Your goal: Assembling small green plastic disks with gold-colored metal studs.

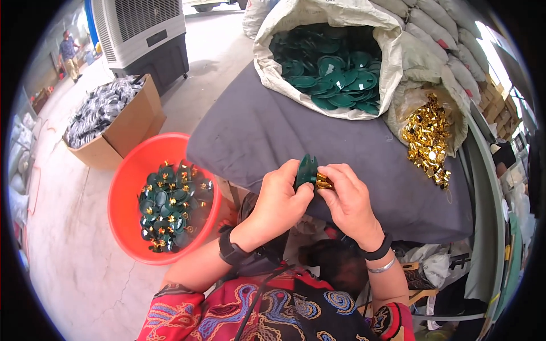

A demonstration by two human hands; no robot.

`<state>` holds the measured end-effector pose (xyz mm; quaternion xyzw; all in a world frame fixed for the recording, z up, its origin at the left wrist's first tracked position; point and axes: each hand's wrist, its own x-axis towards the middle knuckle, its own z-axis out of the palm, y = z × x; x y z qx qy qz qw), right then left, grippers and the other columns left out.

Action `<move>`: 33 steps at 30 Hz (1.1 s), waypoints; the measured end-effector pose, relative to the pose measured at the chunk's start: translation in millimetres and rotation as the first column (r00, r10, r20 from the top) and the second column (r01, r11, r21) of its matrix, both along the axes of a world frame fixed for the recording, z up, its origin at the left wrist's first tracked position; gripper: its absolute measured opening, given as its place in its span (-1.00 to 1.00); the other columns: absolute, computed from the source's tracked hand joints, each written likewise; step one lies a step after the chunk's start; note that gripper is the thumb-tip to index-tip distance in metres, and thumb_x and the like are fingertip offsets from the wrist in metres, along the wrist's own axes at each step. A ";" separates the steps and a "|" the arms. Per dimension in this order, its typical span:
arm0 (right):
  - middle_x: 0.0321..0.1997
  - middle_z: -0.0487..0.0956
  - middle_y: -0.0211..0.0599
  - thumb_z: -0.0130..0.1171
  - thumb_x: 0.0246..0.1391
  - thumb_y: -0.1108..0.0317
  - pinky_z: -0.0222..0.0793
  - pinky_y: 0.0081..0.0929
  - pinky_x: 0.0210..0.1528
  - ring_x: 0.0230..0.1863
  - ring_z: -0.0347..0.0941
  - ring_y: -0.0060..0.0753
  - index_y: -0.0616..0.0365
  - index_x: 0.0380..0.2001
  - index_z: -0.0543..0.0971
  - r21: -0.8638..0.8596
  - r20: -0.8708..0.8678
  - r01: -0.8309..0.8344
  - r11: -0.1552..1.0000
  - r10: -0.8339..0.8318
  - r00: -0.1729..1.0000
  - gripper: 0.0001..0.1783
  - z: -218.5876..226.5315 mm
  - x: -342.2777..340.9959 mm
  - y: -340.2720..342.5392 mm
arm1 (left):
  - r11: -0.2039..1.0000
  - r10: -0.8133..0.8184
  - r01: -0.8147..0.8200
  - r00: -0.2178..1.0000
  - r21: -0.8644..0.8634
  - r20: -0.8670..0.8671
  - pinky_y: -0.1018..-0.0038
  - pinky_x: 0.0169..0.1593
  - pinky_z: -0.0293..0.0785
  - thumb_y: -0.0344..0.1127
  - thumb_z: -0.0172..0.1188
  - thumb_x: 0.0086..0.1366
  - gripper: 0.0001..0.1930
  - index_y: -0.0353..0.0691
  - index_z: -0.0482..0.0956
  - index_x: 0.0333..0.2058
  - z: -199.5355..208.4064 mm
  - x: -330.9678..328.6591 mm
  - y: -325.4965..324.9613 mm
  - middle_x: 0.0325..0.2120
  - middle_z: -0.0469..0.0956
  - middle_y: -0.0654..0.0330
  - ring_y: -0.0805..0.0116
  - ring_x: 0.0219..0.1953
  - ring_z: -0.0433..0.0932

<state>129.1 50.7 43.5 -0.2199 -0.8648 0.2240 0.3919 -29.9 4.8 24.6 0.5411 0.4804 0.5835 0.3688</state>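
Observation:
Over the near edge of the grey cloth-covered table, my left hand [281, 200] pinches a dark green plastic disc [307, 170] tilted on its edge. A small shiny gold piece [323, 181] is gripped in the fingers of my right hand [347, 196], right up against the disc. Whether the two are joined, I cannot tell. Beyond my hands, an open white woven sack [267, 59] holds many loose green discs [335, 74]. To its right, a second sack spills gold pieces [427, 136] onto the grey cloth [352, 148].
An orange-red tub [122, 210] on the floor at left holds green discs with gold pieces attached. Behind it are a cardboard box [133, 116] of grey wrapped items and an air cooler [142, 40]. Stacked sacks [435, 28] fill the far right. A person [69, 55] stands far left.

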 end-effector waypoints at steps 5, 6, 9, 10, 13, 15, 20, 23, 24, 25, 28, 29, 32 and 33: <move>-0.26 0.43 -0.05 0.14 -0.16 0.67 0.42 -0.28 -0.33 -0.34 0.44 0.01 0.36 -0.17 0.38 0.308 0.147 0.026 0.951 -0.074 0.986 -0.61 2.9 -2.5 0.0 | 0.972 0.087 -0.012 0.946 0.234 -0.313 0.39 -0.53 0.34 -0.56 0.08 0.02 -0.84 -0.38 0.40 -0.36 2.9 -1.6 -2.6 -0.62 0.45 0.05 0.24 -0.65 0.45; -0.26 0.43 -0.05 0.14 -0.16 0.67 0.42 -0.28 -0.33 -0.34 0.44 0.01 0.36 -0.17 0.38 0.323 0.138 0.032 0.946 -0.081 0.987 -0.61 2.9 -3.1 0.1 | 0.971 0.078 -0.002 0.947 0.238 -0.310 0.39 -0.53 0.34 -0.56 0.08 0.02 -0.84 -0.38 0.40 -0.36 4.5 -1.0 -3.8 -0.62 0.45 0.05 0.24 -0.65 0.45; -0.33 0.46 -0.06 0.12 -0.13 0.66 0.42 -0.32 -0.37 -0.39 0.46 -0.03 0.33 -0.21 0.41 0.148 0.068 0.054 0.988 -0.065 0.996 -0.68 1.2 -5.7 -2.2 | 0.947 0.096 0.020 0.935 0.322 -0.341 0.14 -0.49 0.30 -0.57 0.05 -0.04 -0.84 -0.39 0.29 -0.44 7.0 0.4 -5.3 -0.61 0.38 -0.12 -0.21 -0.52 0.39; -0.37 0.49 -0.12 0.12 -0.08 0.64 0.41 -0.38 -0.41 -0.43 0.47 -0.13 0.33 -0.23 0.42 -0.049 -0.019 0.048 0.998 -0.049 0.999 -0.73 -0.5 -7.9 -4.3 | 0.926 0.109 0.046 0.917 0.374 -0.383 0.13 -0.49 0.31 -0.57 0.05 -0.05 -0.82 -0.39 0.29 -0.41 6.6 0.3 -4.9 -0.59 0.39 -0.12 -0.20 -0.52 0.40; -0.44 0.52 -0.23 0.11 0.02 0.57 0.41 -0.50 -0.48 -0.49 0.48 -0.39 0.33 -0.27 0.44 -0.472 -0.177 -0.013 0.881 -0.080 0.981 -0.83 -3.7 -9.7 -8.0 | 0.897 0.146 0.080 0.874 0.435 -0.463 0.17 -0.50 0.32 -0.58 0.06 -0.06 -0.75 -0.39 0.32 -0.33 1.7 0.3 -3.9 -0.55 0.39 -0.07 -0.13 -0.52 0.42; -0.46 0.53 -0.28 0.11 0.07 0.52 0.40 -0.57 -0.51 -0.52 0.46 -0.53 0.33 -0.27 0.45 -0.665 -0.238 -0.066 0.744 -0.128 0.963 -0.86 -4.3 -10.1 -8.6 | 0.887 0.169 0.091 0.848 0.453 -0.501 0.22 -0.50 0.31 -0.58 0.07 -0.06 -0.71 -0.39 0.35 -0.27 -0.6 0.1 -4.6 -0.54 0.39 -0.02 -0.07 -0.51 0.44; -0.45 0.51 -0.35 0.09 0.11 0.42 0.42 -0.65 -0.59 -0.57 0.44 -0.64 0.31 -0.24 0.48 -0.820 -0.304 -0.177 0.544 -0.153 0.940 -0.82 0.5 -9.9 -6.0 | 0.920 0.222 0.091 0.679 0.381 -0.700 0.13 -0.42 0.40 -0.42 0.13 0.05 -0.80 -0.30 0.39 -0.31 9.2 1.8 -7.2 -0.49 0.42 -0.01 -0.09 -0.47 0.48; -0.44 0.54 -0.31 0.12 0.03 0.46 0.38 -0.64 -0.59 -0.56 0.46 -0.60 0.35 -0.17 0.45 -0.717 -0.443 -0.241 0.654 -0.160 0.882 -0.72 10.6 16.1 2.2 | 0.926 -0.006 0.168 0.902 0.339 -0.431 0.39 -0.37 0.41 -0.45 0.14 0.11 -0.67 -0.32 0.45 -0.10 18.4 23.1 6.0 -0.31 0.50 0.08 0.29 -0.44 0.48; -0.47 0.53 -0.30 0.12 0.00 0.49 0.37 -0.64 -0.62 -0.58 0.46 -0.58 0.36 -0.21 0.45 -0.677 -0.538 -0.313 0.666 -0.158 0.828 -0.75 15.7 29.6 0.8 | 0.918 -0.125 0.192 0.971 0.348 -0.205 0.47 -0.41 0.38 -0.44 0.12 0.14 -0.65 -0.31 0.44 -0.06 14.7 41.3 10.1 -0.30 0.49 0.14 0.40 -0.45 0.45; -0.47 0.52 -0.32 0.12 0.00 0.50 0.40 -0.64 -0.63 -0.58 0.46 -0.58 0.35 -0.24 0.45 -0.669 -0.543 -0.258 0.697 -0.222 0.810 -0.77 21.6 47.4 -1.8 | 0.905 -0.245 0.233 0.969 0.355 -0.011 0.55 -0.44 0.36 -0.43 0.11 0.17 -0.63 -0.30 0.43 -0.01 12.8 55.4 14.9 -0.29 0.48 0.20 0.50 -0.47 0.43; -0.44 0.52 -0.34 0.11 0.03 0.52 0.47 -0.61 -0.57 -0.55 0.47 -0.59 0.30 -0.21 0.45 -0.538 -0.715 -0.188 0.822 -0.326 0.618 -0.79 27.8 107.8 -35.7 | 0.885 -0.353 0.379 0.925 0.271 -0.141 0.69 -0.49 0.29 -0.42 0.08 0.22 -0.63 -0.30 0.42 0.02 5.1 79.1 27.7 -0.29 0.44 0.26 0.60 -0.47 0.39; -0.43 0.52 -0.34 0.10 0.05 0.52 0.48 -0.60 -0.55 -0.53 0.47 -0.59 0.29 -0.20 0.45 -0.521 -0.739 -0.129 0.844 -0.370 0.563 -0.79 27.5 130.1 -51.2 | 0.858 -0.413 0.440 0.898 0.266 -0.152 0.69 -0.49 0.29 -0.42 0.08 0.22 -0.63 -0.30 0.42 0.02 -0.4 86.9 36.8 -0.29 0.44 0.26 0.60 -0.47 0.39; -0.48 0.51 -0.38 0.12 0.05 0.52 0.50 -0.57 -0.55 -0.55 0.48 -0.57 0.25 -0.18 0.44 -0.458 -0.797 0.019 0.889 -0.420 0.433 -0.77 29.8 182.2 -105.7 | 0.843 -0.482 0.522 0.841 0.129 -0.246 0.72 -0.55 0.22 -0.44 0.05 0.23 -0.68 -0.32 0.44 -0.02 -17.2 102.5 67.7 -0.34 0.46 0.26 0.63 -0.53 0.35; -0.52 0.50 -0.42 0.14 0.03 0.51 0.50 -0.55 -0.56 -0.57 0.49 -0.56 0.24 -0.20 0.45 -0.399 -0.835 0.057 0.915 -0.388 0.391 -0.77 33.9 194.7 -127.9 | 0.833 -0.509 0.544 0.825 0.101 -0.246 0.72 -0.55 0.22 -0.44 0.05 0.23 -0.68 -0.32 0.44 -0.02 -24.4 106.1 78.5 -0.34 0.46 0.26 0.63 -0.53 0.35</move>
